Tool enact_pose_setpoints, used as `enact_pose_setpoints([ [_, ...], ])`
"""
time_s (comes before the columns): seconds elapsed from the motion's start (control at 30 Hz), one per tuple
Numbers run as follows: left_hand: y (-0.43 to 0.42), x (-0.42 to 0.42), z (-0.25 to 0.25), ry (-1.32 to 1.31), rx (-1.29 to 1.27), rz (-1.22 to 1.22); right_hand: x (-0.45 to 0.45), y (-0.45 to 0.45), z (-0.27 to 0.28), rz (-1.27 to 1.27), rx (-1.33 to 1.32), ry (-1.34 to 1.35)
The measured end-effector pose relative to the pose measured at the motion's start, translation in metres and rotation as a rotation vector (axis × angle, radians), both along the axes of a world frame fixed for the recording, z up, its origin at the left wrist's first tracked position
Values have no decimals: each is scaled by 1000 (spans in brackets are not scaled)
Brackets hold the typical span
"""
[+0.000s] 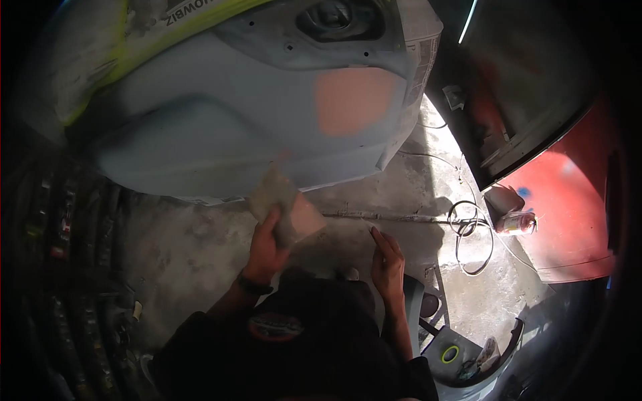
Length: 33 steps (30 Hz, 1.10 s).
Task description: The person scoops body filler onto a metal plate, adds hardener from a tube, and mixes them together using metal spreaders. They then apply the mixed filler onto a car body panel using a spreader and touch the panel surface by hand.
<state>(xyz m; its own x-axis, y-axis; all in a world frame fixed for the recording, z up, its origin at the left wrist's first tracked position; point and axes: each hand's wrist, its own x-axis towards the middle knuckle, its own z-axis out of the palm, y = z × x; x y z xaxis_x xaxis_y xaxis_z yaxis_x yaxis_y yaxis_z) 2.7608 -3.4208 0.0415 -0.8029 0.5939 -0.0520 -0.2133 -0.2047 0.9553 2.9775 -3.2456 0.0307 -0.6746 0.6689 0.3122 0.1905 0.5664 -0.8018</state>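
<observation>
My left hand point(267, 247) grips a flat, dirty mixing board point(275, 198) by its near edge, thumb on top. A smooth pinkish-orange area, which looks like filler, covers the board's right part point(309, 219). To the right of it, my right hand point(386, 257) is closed with its fingers pointing forward. Something thin and pale shows at its fingertips, too small to name. In front of both hands stands a grey car body panel point(267, 107), apart from the right hand. A salmon-orange patch point(354, 100) lies on its right side, below a recess with a round fitting point(328, 17).
Masking paper point(422, 40) and yellow-green tape point(110, 63) border the panel. A coiled cable point(471, 234) lies on the concrete floor point(187, 240). At the right are a can point(516, 222) and a red panel point(562, 207). A curved tray point(461, 361) with items sits lower right.
</observation>
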Motion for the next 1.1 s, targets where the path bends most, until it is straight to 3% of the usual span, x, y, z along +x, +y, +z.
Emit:
enact_pose_setpoints([
  [0.07,4,15,5,-531,239,16,2,9,-2,-1,-49,26],
  [0.17,-6,32,-21,-587,94,48,10,19,-8,89,-17,40],
  [0.23,-26,37,-78,-102,-178,-20,15,23,-13,156,10,30],
  [0.3,-26,47,-77,-159,-191,-3,20,20,-18,202,3,4],
  [0.37,-4,63,-16,-750,85,91,24,19,-16,224,-16,-2],
  [0.47,-12,68,6,864,-626,-141,27,20,-12,237,-21,3],
  [0.57,1,59,-29,120,-248,-64,28,22,-9,216,30,7],
  [0.67,12,64,4,-390,-124,-20,32,25,-4,192,73,2],
  [0.77,-3,48,-39,-366,-100,18,36,29,-3,181,84,13],
  [0.93,-79,17,-177,-112,-401,344,48,32,-10,158,77,-3],
  [1.0,-130,19,-216,21,-722,434,54,34,-22,149,81,3],
  [1.07,-215,10,-294,8,-1211,393,62,34,-31,154,89,-10],
  [1.1,-238,24,-274,-113,-1140,401,65,34,-35,152,91,-15],
])
